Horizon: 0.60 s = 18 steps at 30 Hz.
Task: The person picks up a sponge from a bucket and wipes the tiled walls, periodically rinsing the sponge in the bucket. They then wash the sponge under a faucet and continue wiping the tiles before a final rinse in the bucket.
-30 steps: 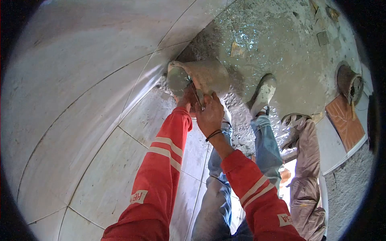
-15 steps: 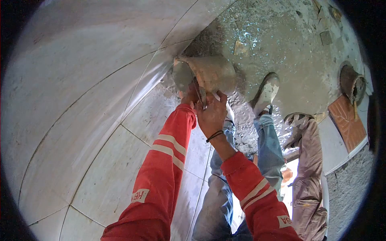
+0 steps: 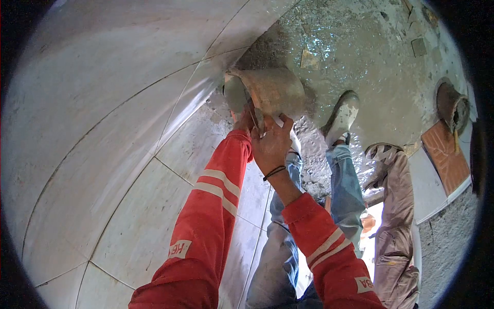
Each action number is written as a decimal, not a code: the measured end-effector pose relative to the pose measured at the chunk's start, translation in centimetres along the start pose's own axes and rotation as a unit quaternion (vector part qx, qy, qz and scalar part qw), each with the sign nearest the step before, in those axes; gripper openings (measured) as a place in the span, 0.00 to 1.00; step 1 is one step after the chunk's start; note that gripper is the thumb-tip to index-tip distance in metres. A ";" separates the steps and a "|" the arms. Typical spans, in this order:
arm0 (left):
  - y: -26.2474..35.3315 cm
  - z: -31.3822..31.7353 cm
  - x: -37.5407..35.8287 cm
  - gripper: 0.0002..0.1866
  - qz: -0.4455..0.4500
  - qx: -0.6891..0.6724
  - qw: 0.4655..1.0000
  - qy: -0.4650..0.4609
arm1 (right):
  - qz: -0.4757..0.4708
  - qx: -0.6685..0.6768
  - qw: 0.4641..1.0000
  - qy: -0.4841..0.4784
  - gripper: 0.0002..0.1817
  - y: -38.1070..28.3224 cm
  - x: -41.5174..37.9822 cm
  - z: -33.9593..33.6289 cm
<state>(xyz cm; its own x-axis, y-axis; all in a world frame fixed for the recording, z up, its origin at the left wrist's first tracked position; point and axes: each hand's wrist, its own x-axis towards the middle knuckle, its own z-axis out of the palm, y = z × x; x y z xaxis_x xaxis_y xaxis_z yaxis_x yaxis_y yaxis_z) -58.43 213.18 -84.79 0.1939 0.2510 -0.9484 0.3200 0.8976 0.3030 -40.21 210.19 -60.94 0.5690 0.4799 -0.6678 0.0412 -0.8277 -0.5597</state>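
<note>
A curved, brownish piece smeared with mortar [image 3: 275, 90] rises just beyond my fingertips, near the foot of the tiled wall. At its left side is a smooth grey face [image 3: 235, 95]. My left hand [image 3: 245, 121] is closed near its lower left edge, partly hidden behind a narrow grey-brown strip [image 3: 258, 121]. Close beside it, my right hand [image 3: 271, 147] bends its fingers toward that strip and the piece's lower edge. The two hands nearly touch. What lies inside the fingers is mostly hidden.
Large pale tiles [image 3: 139, 221] cover the left side. Wet grey mortar [image 3: 355, 67] spreads across the floor, with a spattered shoe [image 3: 342, 113] in it. Brown trousers [image 3: 393, 206] hang at right, near a mortar-crusted container [image 3: 453, 105] and an orange-brown tile [image 3: 446, 154].
The view has shifted slightly. Both hands keep almost the same pose at the curved piece, and nothing has visibly been let go.
</note>
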 end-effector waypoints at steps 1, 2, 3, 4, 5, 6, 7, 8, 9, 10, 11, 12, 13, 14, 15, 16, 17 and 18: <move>0.3 0.2 0.0 0.26 0.010 0.036 0.999 0.004 | -0.024 -0.013 1.000 0.005 0.25 0.2 0.0 0.2; 0.4 0.4 -0.1 0.25 0.015 0.058 0.998 0.005 | -0.047 -0.026 0.999 0.010 0.25 0.4 0.1 0.3; 0.7 0.5 -0.1 0.25 0.034 0.115 0.993 0.010 | -0.047 -0.026 0.999 0.010 0.25 0.6 0.0 0.5; 1.1 0.7 -0.1 0.25 0.048 0.151 0.987 0.012 | -0.043 -0.026 0.999 0.012 0.25 0.3 0.0 0.4; 1.4 0.8 -0.1 0.25 0.058 0.179 0.982 0.014 | -0.038 -0.026 0.999 0.014 0.24 0.0 -0.1 0.4; 1.7 0.9 -0.2 0.25 0.064 0.201 0.977 0.015 | -0.038 -0.026 0.999 0.014 0.24 -0.2 -0.2 0.3; 1.9 1.0 -0.3 0.25 0.068 0.213 0.975 0.015 | -0.047 -0.019 0.999 0.015 0.24 -0.4 -0.3 0.3; 2.1 0.9 -0.4 0.25 0.071 0.224 0.972 0.015 | -0.056 -0.013 0.998 0.017 0.25 -0.6 -0.3 0.3; 2.2 0.9 -0.6 0.25 0.073 0.232 0.970 0.016 | -0.056 -0.013 0.998 0.017 0.25 -0.8 -0.3 0.2; 2.3 1.0 -0.8 0.25 0.076 0.239 0.968 0.017 | -0.048 -0.017 0.999 0.007 0.25 -1.0 -0.3 0.2; 2.4 1.0 -0.9 0.25 0.079 0.249 0.965 0.018 | -0.039 -0.021 0.999 -0.003 0.25 -1.2 -0.4 0.2; 2.5 1.0 -1.1 0.25 0.081 0.255 0.963 0.018 | -0.039 -0.021 0.999 -0.003 0.25 -1.4 -0.4 0.1; 2.6 1.1 -1.2 0.25 0.083 0.259 0.962 0.018 | -0.028 -0.023 0.999 -0.013 0.24 -1.6 -0.4 0.0; 2.7 1.2 -1.3 0.25 0.084 0.264 0.961 0.017 | -0.018 -0.025 0.999 -0.023 0.24 -1.8 -0.4 0.0; 2.8 1.2 -1.6 0.25 0.086 0.266 0.960 0.016 | -0.018 -0.025 0.999 -0.022 0.24 -1.7 -0.5 0.1; 2.7 1.0 -1.8 0.25 0.086 0.269 0.959 0.015 | -0.025 -0.038 0.999 -0.024 0.28 -1.7 -0.6 0.2; 2.7 0.8 -2.1 0.25 0.087 0.274 0.958 0.015 | -0.033 -0.051 0.998 -0.025 0.32 -1.7 -0.7 0.2; 2.7 0.5 -2.3 0.25 0.089 0.280 0.956 0.015 | -0.033 -0.051 0.998 -0.025 0.32 -1.8 -0.7 0.3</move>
<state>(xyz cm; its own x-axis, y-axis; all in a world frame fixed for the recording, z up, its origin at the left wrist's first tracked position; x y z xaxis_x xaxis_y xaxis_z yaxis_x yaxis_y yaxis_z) -57.51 214.84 -81.70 0.2672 0.3993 -0.8770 0.7326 0.5071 0.4541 -40.95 211.42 -59.67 0.5215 0.5452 -0.6564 0.1623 -0.8186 -0.5510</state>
